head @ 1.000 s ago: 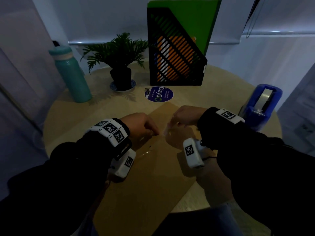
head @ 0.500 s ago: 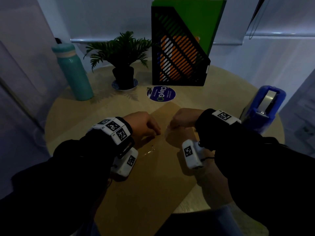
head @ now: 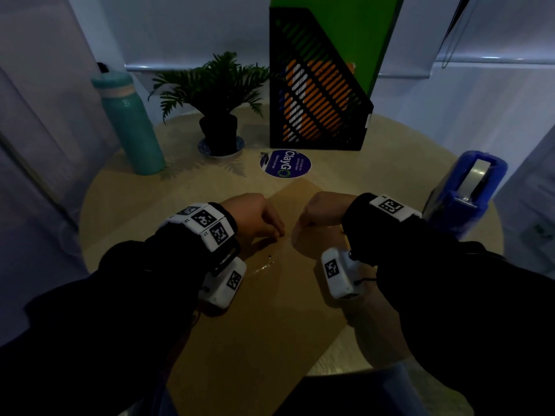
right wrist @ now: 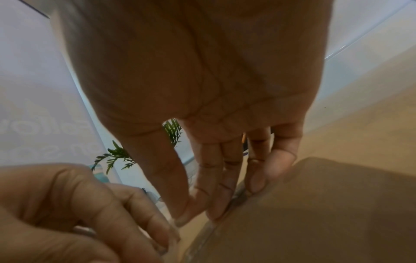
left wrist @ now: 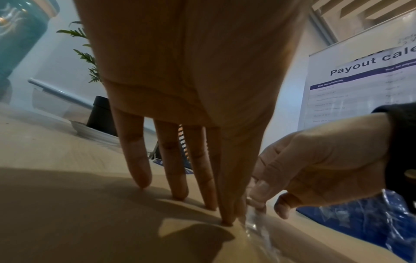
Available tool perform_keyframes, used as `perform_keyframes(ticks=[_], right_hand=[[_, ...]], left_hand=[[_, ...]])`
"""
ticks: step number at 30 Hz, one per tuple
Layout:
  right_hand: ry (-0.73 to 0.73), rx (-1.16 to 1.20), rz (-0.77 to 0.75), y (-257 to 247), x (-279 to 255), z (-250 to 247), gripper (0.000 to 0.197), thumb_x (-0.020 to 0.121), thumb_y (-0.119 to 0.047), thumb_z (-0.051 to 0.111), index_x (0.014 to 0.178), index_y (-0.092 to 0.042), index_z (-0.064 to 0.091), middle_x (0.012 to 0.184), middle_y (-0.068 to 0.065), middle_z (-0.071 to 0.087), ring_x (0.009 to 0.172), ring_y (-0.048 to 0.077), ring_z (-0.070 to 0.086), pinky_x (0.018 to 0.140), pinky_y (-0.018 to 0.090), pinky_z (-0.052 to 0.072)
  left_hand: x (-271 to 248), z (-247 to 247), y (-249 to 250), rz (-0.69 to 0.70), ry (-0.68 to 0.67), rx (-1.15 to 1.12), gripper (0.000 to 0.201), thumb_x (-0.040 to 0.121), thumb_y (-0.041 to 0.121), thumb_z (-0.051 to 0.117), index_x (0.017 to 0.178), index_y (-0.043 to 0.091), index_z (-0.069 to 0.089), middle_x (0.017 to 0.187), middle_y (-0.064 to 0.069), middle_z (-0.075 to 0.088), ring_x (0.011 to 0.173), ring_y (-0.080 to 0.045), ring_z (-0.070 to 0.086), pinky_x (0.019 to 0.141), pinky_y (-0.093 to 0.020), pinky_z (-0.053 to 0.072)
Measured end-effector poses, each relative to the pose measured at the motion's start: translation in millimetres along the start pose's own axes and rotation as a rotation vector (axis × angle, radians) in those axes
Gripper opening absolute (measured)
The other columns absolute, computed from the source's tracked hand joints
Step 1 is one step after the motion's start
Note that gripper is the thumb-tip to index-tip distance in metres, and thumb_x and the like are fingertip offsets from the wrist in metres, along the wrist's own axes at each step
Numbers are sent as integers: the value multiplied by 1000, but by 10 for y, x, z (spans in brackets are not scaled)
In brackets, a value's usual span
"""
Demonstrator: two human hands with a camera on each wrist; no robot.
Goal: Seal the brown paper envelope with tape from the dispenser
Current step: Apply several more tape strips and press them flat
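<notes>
The brown envelope point(head: 270, 325) lies diagonally on the round wooden table point(head: 126, 205). Both hands meet over its upper part. My left hand point(head: 279, 232) stands on the paper, its straight fingers point(left wrist: 178, 186) pressing down on the envelope point(left wrist: 90, 222). A clear strip of tape point(left wrist: 254, 224) runs along the paper beside them. My right hand point(head: 300, 225) pinches the strip between thumb and fingers point(right wrist: 216, 210), close to the left fingertips. The blue tape dispenser point(head: 462, 202) stands at the table's right edge, behind my right wrist.
At the back stand a teal bottle point(head: 129, 124), a small potted plant point(head: 219, 109) and a black mesh file holder point(head: 315, 94) with green and orange folders. A round purple sticker point(head: 285, 163) lies just beyond the envelope's far corner.
Both hands stay almost in place over the envelope; only the head view has shifted slightly.
</notes>
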State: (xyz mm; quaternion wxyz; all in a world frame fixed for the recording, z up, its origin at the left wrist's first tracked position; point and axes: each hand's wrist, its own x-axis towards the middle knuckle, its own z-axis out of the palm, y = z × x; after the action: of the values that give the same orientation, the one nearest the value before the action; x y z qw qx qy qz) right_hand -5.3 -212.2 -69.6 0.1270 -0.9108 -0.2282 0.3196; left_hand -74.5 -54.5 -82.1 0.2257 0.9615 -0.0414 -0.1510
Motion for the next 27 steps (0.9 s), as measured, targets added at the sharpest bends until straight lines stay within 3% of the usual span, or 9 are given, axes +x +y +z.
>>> perform_keyframes(ticks=[4, 7, 10, 13, 19, 23, 27], right_hand=[[27, 56, 6, 5, 20, 11, 33, 88, -31, 63, 63, -15, 48, 64, 1, 44, 56, 17, 39, 63, 30, 39], [60, 113, 7, 5, 47, 16, 24, 86, -21, 64, 67, -19, 51, 70, -2, 49, 59, 12, 44, 73, 30, 44], [20, 53, 9, -11, 28, 19, 32, 87, -33, 65, 64, -14, 52, 67, 0, 48, 58, 16, 43, 62, 27, 41], [20, 49, 14, -6, 19, 15, 31, 84, -37, 68, 71, -12, 58, 75, 2, 53, 63, 17, 47, 57, 25, 40], [7, 81, 4, -10, -12, 12, 38, 83, -36, 70, 103, -4, 68, 97, 8, 61, 82, 23, 55, 67, 29, 47], [23, 79, -4, -4, -30, 8, 38, 85, -36, 68, 103, -3, 67, 98, 8, 61, 80, 22, 54, 66, 28, 46], [32, 68, 16, 1, -25, 8, 31, 87, -36, 65, 91, -5, 61, 81, 5, 53, 63, 18, 47, 51, 24, 40]], left_hand=[[38, 10, 11, -51, 26, -16, 15, 85, 22, 69, 98, 22, 76, 113, 9, 69, 101, -6, 60, 100, -33, 46], [69, 21, 41, -103, 45, -26, 6, 80, 25, 74, 85, 26, 78, 101, 11, 72, 93, -7, 64, 93, -35, 51], [96, 16, 89, -142, 64, 17, 2, 78, 29, 76, 77, 28, 77, 96, 10, 74, 89, -10, 66, 88, -37, 54], [120, 19, 132, -178, 57, 52, 7, 76, 33, 77, 79, 27, 78, 94, 9, 74, 88, -11, 66, 83, -35, 55], [151, 23, 257, -226, 40, 160, 22, 73, 37, 79, 86, 19, 77, 88, 1, 73, 86, -19, 67, 75, -32, 53], [181, 27, 275, -239, 44, 179, 24, 72, 36, 80, 87, 17, 75, 87, 0, 73, 86, -19, 68, 73, -31, 52], [200, 17, 225, -203, 5, 157, 23, 71, 37, 80, 82, 18, 73, 84, 4, 73, 85, -17, 68, 77, -33, 54]])
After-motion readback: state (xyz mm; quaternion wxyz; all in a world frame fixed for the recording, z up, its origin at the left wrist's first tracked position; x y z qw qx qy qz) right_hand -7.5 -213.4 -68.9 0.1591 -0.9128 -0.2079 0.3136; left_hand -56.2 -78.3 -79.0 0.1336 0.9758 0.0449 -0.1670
